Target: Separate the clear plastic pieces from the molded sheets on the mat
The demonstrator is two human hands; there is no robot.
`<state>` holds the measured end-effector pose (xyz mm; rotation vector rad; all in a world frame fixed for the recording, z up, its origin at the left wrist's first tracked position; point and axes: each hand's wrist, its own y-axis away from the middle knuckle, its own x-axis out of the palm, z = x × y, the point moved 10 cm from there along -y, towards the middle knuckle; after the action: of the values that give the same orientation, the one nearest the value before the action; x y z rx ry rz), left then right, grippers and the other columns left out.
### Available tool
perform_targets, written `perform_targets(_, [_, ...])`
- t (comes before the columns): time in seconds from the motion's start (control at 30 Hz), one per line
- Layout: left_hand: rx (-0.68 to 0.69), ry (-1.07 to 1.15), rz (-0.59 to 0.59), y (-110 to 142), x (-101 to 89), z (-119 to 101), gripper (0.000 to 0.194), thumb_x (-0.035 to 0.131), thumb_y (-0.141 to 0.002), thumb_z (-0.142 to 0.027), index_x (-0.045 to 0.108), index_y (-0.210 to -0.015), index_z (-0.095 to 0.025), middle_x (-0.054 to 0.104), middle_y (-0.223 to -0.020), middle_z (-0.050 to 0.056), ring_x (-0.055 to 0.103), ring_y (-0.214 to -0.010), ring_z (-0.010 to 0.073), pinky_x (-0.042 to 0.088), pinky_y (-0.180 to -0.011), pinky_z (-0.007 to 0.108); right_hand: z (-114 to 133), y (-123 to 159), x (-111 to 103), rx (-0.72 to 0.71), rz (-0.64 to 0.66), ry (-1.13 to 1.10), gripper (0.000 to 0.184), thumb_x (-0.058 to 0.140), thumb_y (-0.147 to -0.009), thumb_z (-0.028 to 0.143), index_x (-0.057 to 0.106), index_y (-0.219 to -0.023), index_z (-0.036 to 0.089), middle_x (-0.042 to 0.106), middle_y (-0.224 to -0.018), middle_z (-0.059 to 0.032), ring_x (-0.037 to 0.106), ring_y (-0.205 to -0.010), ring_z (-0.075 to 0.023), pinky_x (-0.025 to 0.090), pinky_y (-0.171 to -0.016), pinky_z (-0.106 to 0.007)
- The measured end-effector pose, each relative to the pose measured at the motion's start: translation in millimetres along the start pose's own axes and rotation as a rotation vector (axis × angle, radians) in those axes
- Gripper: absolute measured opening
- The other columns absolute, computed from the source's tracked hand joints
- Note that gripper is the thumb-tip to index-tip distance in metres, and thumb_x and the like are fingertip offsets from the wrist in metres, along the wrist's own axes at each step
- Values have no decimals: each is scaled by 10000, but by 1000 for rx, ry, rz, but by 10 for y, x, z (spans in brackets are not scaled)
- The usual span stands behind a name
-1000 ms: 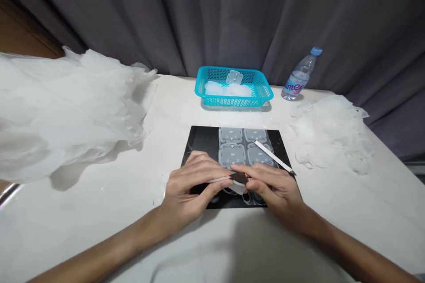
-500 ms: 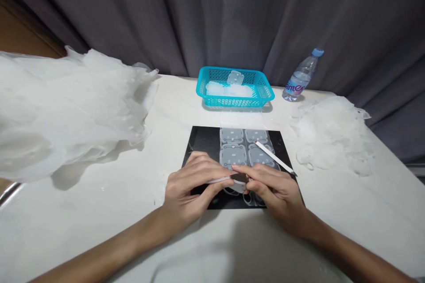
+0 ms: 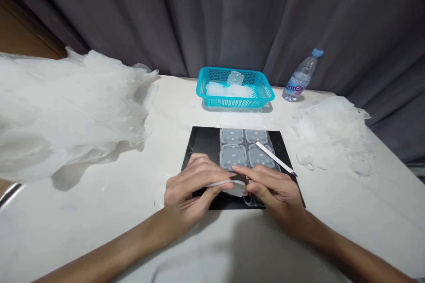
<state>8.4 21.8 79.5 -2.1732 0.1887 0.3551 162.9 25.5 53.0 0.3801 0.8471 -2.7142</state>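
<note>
The left hand (image 3: 195,181) was closed on a translucent white piece (image 3: 237,190), thin along its edge and rounded at the near corner, held above the lower part of a black mat (image 3: 203,141) on the desk (image 3: 133,212). The right hand (image 3: 275,189), fingertips nearly meeting the left's, pinched a small dark brown piece (image 3: 239,177) against it. Beneath lay a clear sheet (image 3: 233,155) of paired, round-cornered panels, greyish over the black, with pale outlines and small marks; its far end ran past the mat.
</note>
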Motion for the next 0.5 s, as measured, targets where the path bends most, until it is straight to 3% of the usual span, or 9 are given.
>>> perform_targets(0.5, [15, 43, 7, -31, 23, -23, 67, 687, -1001, -177, 720, -944, -165, 782, -792, 25, 711, -692, 140, 508, -708, 321, -17, 35, -3, 12, -2, -38, 352, 547, -1087, 277, 682, -1408, 229, 680, -775, 6, 595, -712, -108, 516, -698, -216])
